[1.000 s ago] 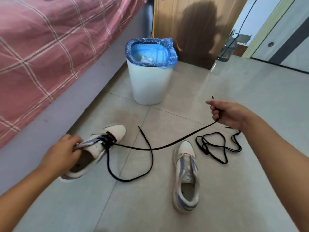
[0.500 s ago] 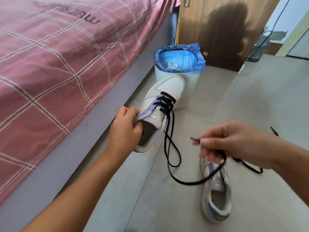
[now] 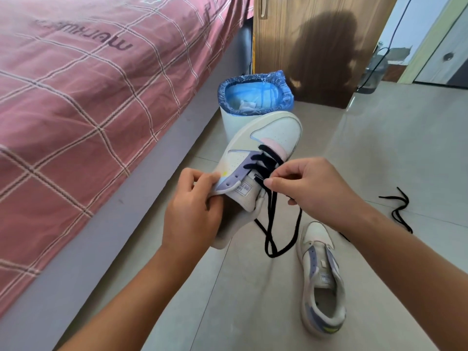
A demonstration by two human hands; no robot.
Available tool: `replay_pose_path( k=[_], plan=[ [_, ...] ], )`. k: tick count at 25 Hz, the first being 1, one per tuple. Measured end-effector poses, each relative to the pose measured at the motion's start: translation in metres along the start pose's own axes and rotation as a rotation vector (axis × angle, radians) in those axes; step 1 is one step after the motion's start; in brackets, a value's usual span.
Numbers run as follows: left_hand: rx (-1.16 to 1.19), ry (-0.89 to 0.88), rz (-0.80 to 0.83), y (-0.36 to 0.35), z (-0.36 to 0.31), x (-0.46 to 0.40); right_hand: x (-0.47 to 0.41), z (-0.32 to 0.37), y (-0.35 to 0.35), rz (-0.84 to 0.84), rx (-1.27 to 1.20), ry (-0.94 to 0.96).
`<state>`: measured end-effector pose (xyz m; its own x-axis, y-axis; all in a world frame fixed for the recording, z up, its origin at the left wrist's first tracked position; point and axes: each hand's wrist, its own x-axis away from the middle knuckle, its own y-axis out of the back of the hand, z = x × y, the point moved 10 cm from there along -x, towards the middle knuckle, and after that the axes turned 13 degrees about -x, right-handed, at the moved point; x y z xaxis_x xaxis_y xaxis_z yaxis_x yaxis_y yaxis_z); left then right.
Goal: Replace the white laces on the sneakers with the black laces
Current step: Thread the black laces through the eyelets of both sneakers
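My left hand [image 3: 192,211] holds a white sneaker [image 3: 268,138] with purple eyelet strips up in the air, gripping its collar and left eyelet strip. A black lace [image 3: 269,158] is threaded through the front eyelets, and its loose ends hang in a loop below the shoe. My right hand [image 3: 311,183] pinches the tip of that lace right beside the tongue. The second white sneaker [image 3: 321,282] lies on the floor at lower right with no lace in it. Another black lace [image 3: 400,206] lies on the floor at the right, partly hidden by my right forearm.
A white bin [image 3: 230,122] with a blue bag stands just behind the held shoe. A bed with a pink checked cover [image 3: 88,97] runs along the left. A wooden door [image 3: 316,46] is at the back. The floor is pale tile [image 3: 253,312].
My left hand lifted the sneaker from the floor to chest height. My right hand came in from the far right with the lace end to the shoe's tongue.
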<state>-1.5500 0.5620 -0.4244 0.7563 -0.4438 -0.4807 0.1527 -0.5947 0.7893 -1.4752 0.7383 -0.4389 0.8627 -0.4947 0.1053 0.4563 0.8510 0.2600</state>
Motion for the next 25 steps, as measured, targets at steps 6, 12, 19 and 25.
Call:
replay_pose_path(
  k=[6, 12, 19, 25],
  plan=[
    [0.064, 0.017, -0.015, 0.003, 0.004, 0.001, 0.000, 0.017, 0.002, -0.002, 0.122, 0.118],
    [-0.011, -0.053, -0.040, 0.007, -0.002, 0.003, 0.014, 0.045, -0.017, -0.026, 0.460, 0.550],
    [0.115, 0.046, -0.001, 0.001, 0.009, 0.003, 0.032, 0.050, -0.018, -0.210, 0.484, 0.952],
    [0.071, 0.049, 0.083, -0.007, 0.011, -0.001, 0.035, 0.034, -0.013, -0.297, 0.318, 0.962]
  ],
)
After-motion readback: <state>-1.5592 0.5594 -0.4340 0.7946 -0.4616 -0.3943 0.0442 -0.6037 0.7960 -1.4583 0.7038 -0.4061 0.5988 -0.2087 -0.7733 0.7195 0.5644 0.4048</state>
